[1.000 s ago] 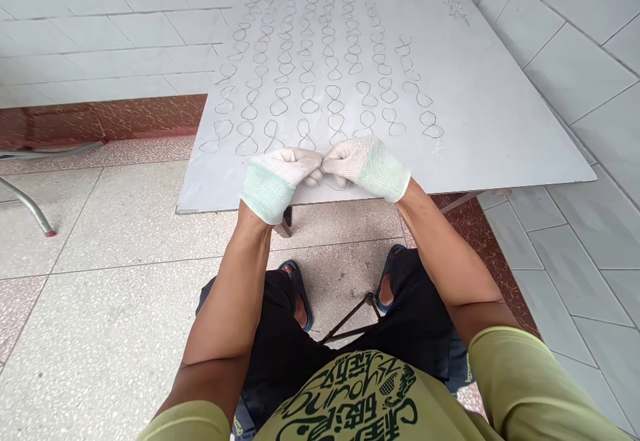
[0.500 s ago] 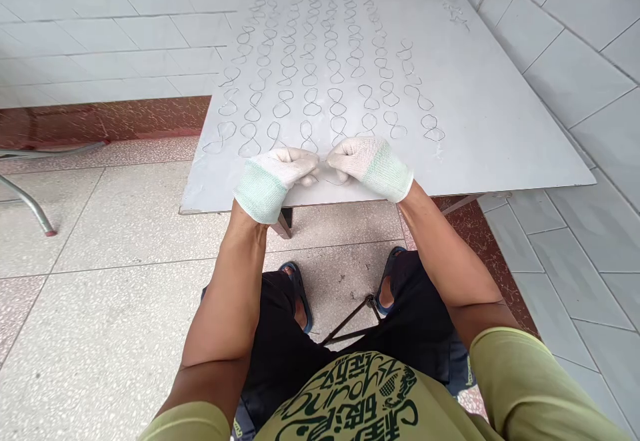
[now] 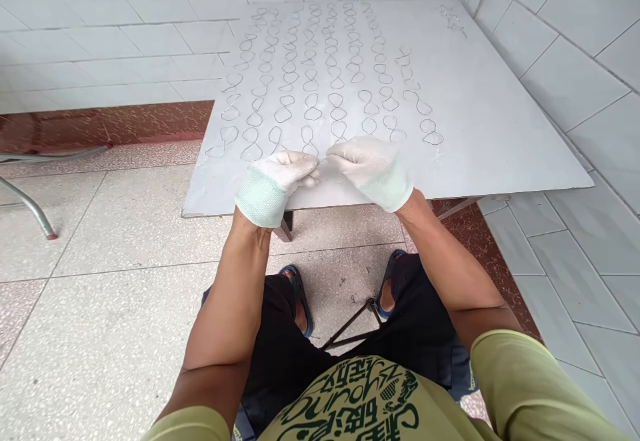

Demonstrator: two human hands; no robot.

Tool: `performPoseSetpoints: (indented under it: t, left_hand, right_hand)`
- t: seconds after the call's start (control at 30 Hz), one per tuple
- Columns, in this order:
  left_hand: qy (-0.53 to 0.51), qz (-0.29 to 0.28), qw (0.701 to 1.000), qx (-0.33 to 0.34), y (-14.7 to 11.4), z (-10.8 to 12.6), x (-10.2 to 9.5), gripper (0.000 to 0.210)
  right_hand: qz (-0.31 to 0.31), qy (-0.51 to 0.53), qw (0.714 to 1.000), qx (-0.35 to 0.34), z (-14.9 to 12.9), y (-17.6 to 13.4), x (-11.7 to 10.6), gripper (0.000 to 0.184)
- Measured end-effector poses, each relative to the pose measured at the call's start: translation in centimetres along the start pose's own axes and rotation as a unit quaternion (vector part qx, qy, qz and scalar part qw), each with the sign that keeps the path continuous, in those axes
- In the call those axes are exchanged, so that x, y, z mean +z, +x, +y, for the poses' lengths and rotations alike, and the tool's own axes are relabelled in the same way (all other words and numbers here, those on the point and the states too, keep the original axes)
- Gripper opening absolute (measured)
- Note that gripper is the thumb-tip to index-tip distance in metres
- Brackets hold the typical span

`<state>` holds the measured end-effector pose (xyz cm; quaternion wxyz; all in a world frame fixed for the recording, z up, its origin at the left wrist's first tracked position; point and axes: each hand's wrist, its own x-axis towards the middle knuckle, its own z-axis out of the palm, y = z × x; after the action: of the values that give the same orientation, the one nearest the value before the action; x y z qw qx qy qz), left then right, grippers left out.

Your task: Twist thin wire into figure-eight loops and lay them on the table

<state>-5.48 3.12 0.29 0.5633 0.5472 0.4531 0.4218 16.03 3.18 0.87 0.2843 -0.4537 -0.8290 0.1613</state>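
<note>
Both my hands wear white gloves with pale green cuffs and meet over the near edge of the white board (image 3: pixel 480 147). My left hand (image 3: pixel 295 169) is closed in a pinch on a thin dark wire (image 3: pixel 321 160), whose end pokes out by the fingers. Just to its right, my right hand (image 3: pixel 363 161) pinches at the same wire, fingertips pressed together. Most of the wire is hidden by the gloves. Beyond my hands, wire figure-eight loops (image 3: pixel 311 106) lie on the board in several rows running away from me.
A small tangle of wire pieces (image 3: pixel 453 19) lies at the board's far right corner. Tiled walls (image 3: pixel 150 1) stand behind and to the right. Under the board are a table leg (image 3: pixel 283 229) and a dark metal bar (image 3: pixel 350 327). A curved metal leg (image 3: pixel 33 207) stands at left.
My right hand has turned slightly, its palm side dropping a little, fingertips still by the left hand's. The left hand stays almost in place. The whole view has shifted slightly.
</note>
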Motion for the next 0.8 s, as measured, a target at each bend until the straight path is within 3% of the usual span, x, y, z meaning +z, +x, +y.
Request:
performPoseSetpoints:
  t: [0.13, 0.3, 0.47, 0.8]
  left_hand:
    - [-0.038, 0.038, 0.999, -0.007, -0.1, -0.3, 0.2, 0.027]
    - [-0.075, 0.062, 0.995, -0.022, 0.2, -0.4, 0.2, 0.023]
    - [-0.051, 0.053, 0.997, -0.039, 0.2, 0.1, 0.1, 0.021]
    - [-0.021, 0.025, 0.999, -0.039, 0.0, 0.3, -0.1, 0.031]
  right_hand:
    - [0.001, -0.111, 0.991, -0.079, 1.2, 0.1, 0.9, 0.047]
    - [0.0, -0.205, 0.976, -0.076, 1.1, 0.1, 1.1, 0.056]
    - [-0.018, -0.196, 0.977, -0.085, 0.6, -0.1, 0.7, 0.056]
    - [0.028, -0.199, 0.977, -0.077, 1.3, -0.5, 2.2, 0.055]
